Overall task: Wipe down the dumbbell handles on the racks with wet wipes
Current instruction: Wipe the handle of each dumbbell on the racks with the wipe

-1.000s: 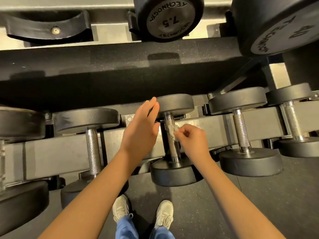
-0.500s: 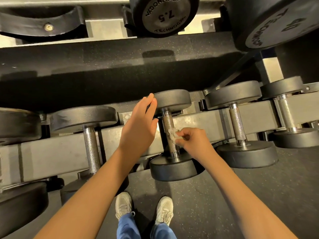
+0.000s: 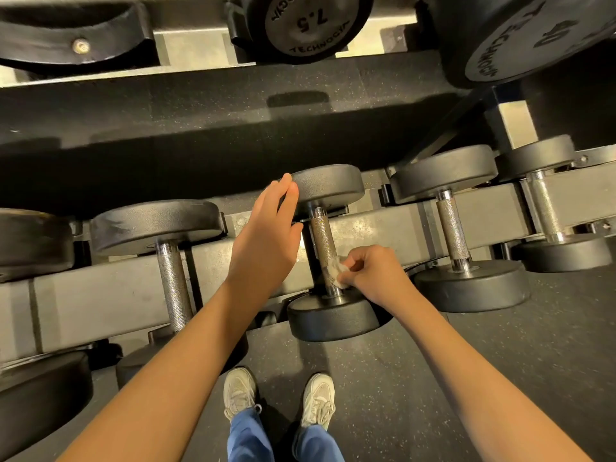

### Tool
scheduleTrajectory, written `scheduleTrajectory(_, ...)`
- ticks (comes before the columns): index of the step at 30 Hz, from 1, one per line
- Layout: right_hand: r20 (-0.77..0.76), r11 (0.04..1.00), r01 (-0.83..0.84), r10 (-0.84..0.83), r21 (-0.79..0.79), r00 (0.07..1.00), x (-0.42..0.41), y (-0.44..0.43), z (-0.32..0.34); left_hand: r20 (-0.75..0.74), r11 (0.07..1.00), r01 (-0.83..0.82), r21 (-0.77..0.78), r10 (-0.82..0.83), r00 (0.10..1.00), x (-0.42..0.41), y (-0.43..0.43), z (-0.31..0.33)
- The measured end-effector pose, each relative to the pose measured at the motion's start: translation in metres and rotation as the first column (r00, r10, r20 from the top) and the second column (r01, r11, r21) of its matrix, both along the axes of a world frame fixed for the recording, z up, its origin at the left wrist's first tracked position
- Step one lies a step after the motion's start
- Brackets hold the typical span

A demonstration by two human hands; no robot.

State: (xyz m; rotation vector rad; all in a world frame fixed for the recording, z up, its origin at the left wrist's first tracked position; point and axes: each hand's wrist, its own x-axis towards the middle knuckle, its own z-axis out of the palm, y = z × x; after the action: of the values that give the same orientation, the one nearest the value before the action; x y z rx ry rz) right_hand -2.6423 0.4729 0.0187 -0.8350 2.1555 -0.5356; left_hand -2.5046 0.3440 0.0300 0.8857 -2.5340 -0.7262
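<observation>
A small black dumbbell lies on the low grey rack [image 3: 100, 295] in front of me, with a knurled steel handle [image 3: 321, 241]. My right hand [image 3: 373, 275] pinches a crumpled white wet wipe [image 3: 335, 271] against the lower end of that handle, close to the near head [image 3: 333, 320]. My left hand [image 3: 266, 241] has straight fingers resting on the left side of the far head [image 3: 328, 186].
More dumbbells lie on the same rack, one to the left [image 3: 171, 288] and two to the right [image 3: 453, 228]. An upper shelf carries a 7.5 dumbbell [image 3: 308, 25] and a large 40 one [image 3: 526, 38]. My shoes [image 3: 278, 400] stand on dark rubber flooring.
My right hand slid the wipe down the handle from its upper middle to its lower end. My left hand stayed on the far head.
</observation>
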Motion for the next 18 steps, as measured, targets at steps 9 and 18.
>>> scheduleTrajectory(9, 0.055, 0.995, 0.09, -0.087, -0.05, 0.995, 0.0, -0.004, -0.003, -0.012, 1.0, 0.003, -0.017, -0.003, 1.0, 0.0, 0.001, -0.003)
scheduleTrajectory(18, -0.02, 0.947, 0.233, -0.243, -0.221, 0.97, 0.002, -0.034, -0.001, -0.005, 0.999, 0.0, -0.033, 0.0, 1.0, -0.001, 0.003, -0.001)
